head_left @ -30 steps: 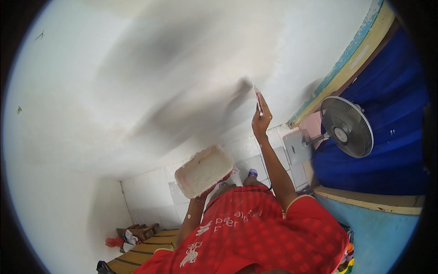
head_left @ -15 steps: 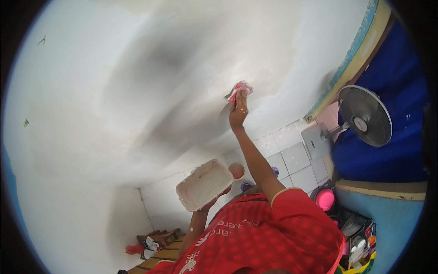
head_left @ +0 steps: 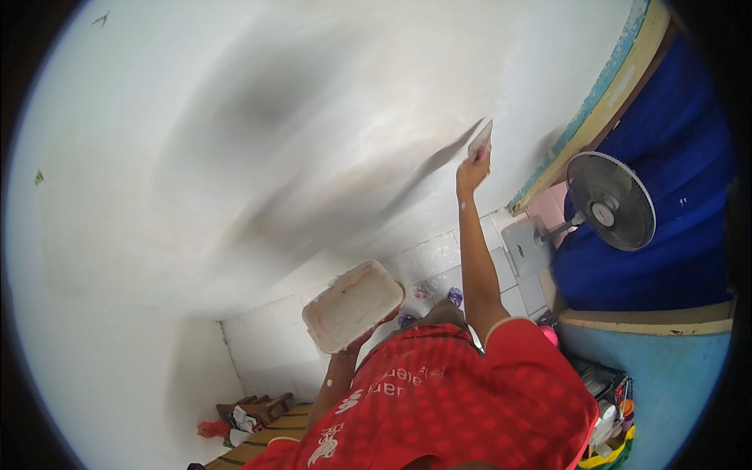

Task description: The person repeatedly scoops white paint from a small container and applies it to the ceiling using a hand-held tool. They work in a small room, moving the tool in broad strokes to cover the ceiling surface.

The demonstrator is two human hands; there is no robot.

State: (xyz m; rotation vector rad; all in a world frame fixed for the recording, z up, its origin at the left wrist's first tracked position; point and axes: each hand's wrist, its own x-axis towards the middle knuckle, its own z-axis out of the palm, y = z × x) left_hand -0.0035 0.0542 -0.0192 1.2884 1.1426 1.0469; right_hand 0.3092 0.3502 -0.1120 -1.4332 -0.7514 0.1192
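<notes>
My right hand [head_left: 474, 172] grips a small flat spreading tool [head_left: 482, 139], pale and pinkish, held raised at the white wall [head_left: 329, 117], where it casts a long dark shadow. Low at the centre, my left hand [head_left: 359, 338] supports a rectangular plastic tray [head_left: 352, 301] from beneath, partly hidden by it. The tray holds whitish paste smeared over its bottom and rim. Small white splashes dot both of my forearms.
A pedestal fan [head_left: 610, 202] stands at the right before a blue curtain [head_left: 642, 274] in a painted frame. White floor tiles [head_left: 431, 254] run along the wall. Dishes and containers [head_left: 611, 415] crowd the lower right. Wooden pieces [head_left: 270, 407] and a red bag [head_left: 211, 427] lie lower left.
Since half a second ago my right hand has moved up and right along the wall, and the tool has turned more upright. The tray has risen slightly in view.
</notes>
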